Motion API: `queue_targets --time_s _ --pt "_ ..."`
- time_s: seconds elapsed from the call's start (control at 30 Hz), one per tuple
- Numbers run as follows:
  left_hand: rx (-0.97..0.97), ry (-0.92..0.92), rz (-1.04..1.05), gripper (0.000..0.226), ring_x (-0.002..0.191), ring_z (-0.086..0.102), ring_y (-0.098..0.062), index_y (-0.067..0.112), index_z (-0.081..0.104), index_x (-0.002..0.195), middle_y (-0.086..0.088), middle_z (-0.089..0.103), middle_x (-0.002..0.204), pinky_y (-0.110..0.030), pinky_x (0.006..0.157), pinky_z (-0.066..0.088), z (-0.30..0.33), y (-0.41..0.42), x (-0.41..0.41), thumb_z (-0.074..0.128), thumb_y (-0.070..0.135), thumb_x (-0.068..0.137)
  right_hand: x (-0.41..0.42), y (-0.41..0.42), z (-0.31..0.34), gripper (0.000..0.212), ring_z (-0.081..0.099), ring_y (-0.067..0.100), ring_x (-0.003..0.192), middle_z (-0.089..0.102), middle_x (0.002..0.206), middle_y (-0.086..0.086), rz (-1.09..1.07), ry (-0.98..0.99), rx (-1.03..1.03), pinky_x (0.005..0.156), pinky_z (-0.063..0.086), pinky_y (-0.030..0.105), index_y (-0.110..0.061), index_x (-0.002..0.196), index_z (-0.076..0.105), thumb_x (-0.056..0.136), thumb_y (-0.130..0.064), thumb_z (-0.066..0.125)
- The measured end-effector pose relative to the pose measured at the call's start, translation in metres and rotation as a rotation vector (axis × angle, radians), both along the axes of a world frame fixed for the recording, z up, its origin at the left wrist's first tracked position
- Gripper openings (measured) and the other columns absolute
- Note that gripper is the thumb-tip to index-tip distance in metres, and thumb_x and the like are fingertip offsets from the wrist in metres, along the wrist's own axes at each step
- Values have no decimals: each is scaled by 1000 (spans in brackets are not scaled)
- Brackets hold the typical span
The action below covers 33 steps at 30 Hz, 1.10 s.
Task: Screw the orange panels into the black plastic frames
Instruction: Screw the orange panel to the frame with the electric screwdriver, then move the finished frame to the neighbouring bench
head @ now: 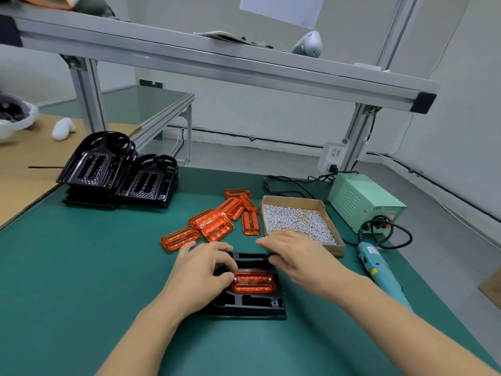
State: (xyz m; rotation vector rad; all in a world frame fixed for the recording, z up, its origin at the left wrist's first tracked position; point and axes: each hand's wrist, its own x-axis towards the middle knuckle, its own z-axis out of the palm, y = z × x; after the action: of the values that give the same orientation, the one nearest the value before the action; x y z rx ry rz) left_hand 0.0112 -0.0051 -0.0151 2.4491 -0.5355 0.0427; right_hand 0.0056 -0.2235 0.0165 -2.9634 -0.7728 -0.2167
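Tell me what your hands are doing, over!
Left hand pinching a screw at the orange panel. Right hand open on the black plastic frame. Nothing blocking.

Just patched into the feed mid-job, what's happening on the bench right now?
A person is seating an orange panel into a black frame on the green mat. The left hand pinches at the panel's left end; the right hand rests on the frame's top right edge. The electric screwdriver lies untouched beside the box of screws. Spare panels and stacked frames wait behind.
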Motion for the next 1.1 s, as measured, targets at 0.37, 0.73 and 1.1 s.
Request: queue_targets --time_s 0.37,0.73,1.1 --pt "-139 65 105 36 134 27 -23 39 56 116 18 59 117 -36 116 13 -3 1 3 50 14 92 20 24 -18 41 45 17 125 58 132 0 15 37 -138 104 29 36 -24 140 45 99 -29 47" --pt "-160 31 96 32 114 46 -15 38 62 112 18 62 108 -37 100 39 -5 2 4 56 18 87 16 29 -31 38 48 14 119 61 127 -8 -18 -34 -50 99 26 29 -28 138 48 101 -36 43" --pt "-528 -23 287 30 103 50 12 36 64 105 26 59 113 3 83 30 2 36 -15 54 12 92 14 23 -32 30 48 2 115 53 125 -20 -27 107 188 95 36 17 -36 130 47 100 -40 45"
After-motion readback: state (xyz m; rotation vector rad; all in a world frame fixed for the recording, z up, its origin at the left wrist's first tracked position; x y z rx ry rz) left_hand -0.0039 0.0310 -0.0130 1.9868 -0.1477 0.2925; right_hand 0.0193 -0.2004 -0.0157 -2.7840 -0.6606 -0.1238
